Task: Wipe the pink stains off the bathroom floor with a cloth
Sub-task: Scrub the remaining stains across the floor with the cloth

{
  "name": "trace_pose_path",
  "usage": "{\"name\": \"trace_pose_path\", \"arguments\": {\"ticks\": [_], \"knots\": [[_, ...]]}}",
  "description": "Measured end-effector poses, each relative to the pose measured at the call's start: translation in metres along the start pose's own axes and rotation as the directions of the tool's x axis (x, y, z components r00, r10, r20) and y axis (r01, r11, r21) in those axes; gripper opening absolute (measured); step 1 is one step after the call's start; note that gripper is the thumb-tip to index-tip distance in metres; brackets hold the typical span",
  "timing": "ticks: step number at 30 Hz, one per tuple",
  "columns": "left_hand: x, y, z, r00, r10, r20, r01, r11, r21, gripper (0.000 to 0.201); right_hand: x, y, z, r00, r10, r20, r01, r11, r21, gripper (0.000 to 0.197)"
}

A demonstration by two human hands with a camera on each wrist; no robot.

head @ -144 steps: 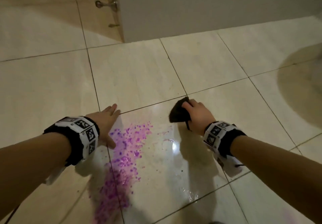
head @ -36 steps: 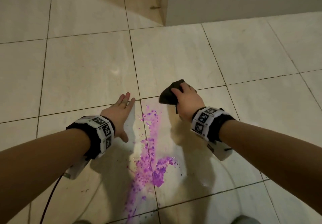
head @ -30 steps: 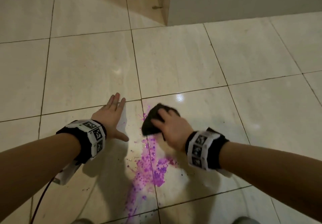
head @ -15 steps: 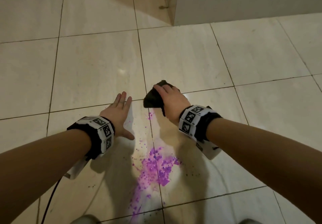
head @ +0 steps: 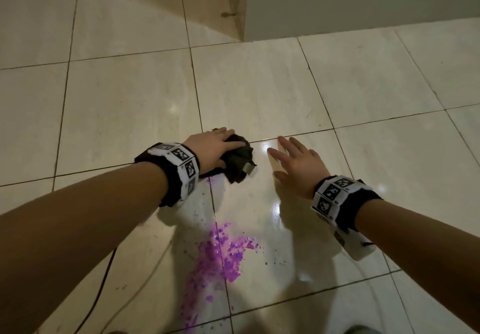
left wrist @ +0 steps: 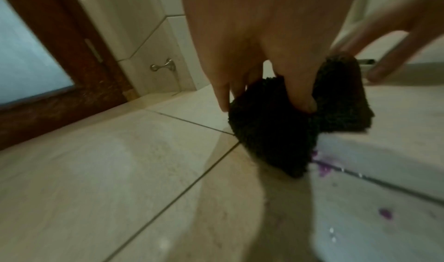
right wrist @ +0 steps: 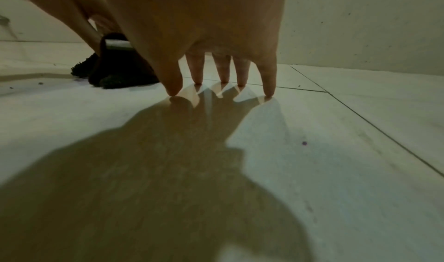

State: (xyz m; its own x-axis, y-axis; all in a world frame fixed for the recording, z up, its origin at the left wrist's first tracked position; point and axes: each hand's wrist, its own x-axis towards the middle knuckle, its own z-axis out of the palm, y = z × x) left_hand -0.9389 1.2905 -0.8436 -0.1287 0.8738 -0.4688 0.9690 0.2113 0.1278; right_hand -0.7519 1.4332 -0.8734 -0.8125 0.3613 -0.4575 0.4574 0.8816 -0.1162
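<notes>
Dim warm light, glare spots on wet floor (head: 270, 149) — hard hand-shadows, soft blurry wrist views

My left hand (head: 211, 149) reaches forward, palm down, fingers (left wrist: 301, 98) curled into the bunched dark fuzzy cloth (head: 237, 160) and gripping it. My right hand (head: 298, 166) is spread flat, fingers (right wrist: 269, 79) straight, tips touching the glossy beige floor tile (right wrist: 336, 152). Both forearms are extended, each wearing a black-and-white marker wristband (head: 179, 170).
</notes>
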Motion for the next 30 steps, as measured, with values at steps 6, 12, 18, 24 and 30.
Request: {"name": "trace_pose_path", "arguments": {"ticks": [6, 12, 18, 24, 30], "knots": [[0.0, -0.008, 0.006, 0.986, -0.111, -0.122, 0.101, 0.991, -0.084, 0.055, -0.009, 0.0, 0.001, 1.0, -0.005, -0.03, 0.006, 1.0, 0.016, 0.054], [-0.016, -0.007, 0.015, 0.971, -0.211, -0.113, 0.195, 0.971, -0.139, 0.056, -0.008, 0.006, 0.001, 0.996, 0.014, -0.092, -0.009, 0.998, 0.059, 0.05], [-0.075, 0.052, 0.047, 0.985, 0.172, -0.033, -0.173, 0.985, -0.02, 0.052, -0.011, 0.007, 0.005, 0.994, -0.024, -0.105, 0.028, 0.999, 0.039, 0.049], [-0.088, 0.075, 0.06, 0.921, 0.387, 0.046, -0.385, 0.922, -0.04, 0.056, -0.024, -0.003, 0.008, 0.985, -0.121, -0.123, 0.131, 0.989, 0.075, 0.045], [-0.074, 0.028, 0.029, 0.983, 0.159, 0.089, -0.141, 0.974, -0.179, 0.095, -0.061, -0.037, 0.002, 0.945, -0.313, -0.093, 0.327, 0.916, 0.234, 0.049]]}}
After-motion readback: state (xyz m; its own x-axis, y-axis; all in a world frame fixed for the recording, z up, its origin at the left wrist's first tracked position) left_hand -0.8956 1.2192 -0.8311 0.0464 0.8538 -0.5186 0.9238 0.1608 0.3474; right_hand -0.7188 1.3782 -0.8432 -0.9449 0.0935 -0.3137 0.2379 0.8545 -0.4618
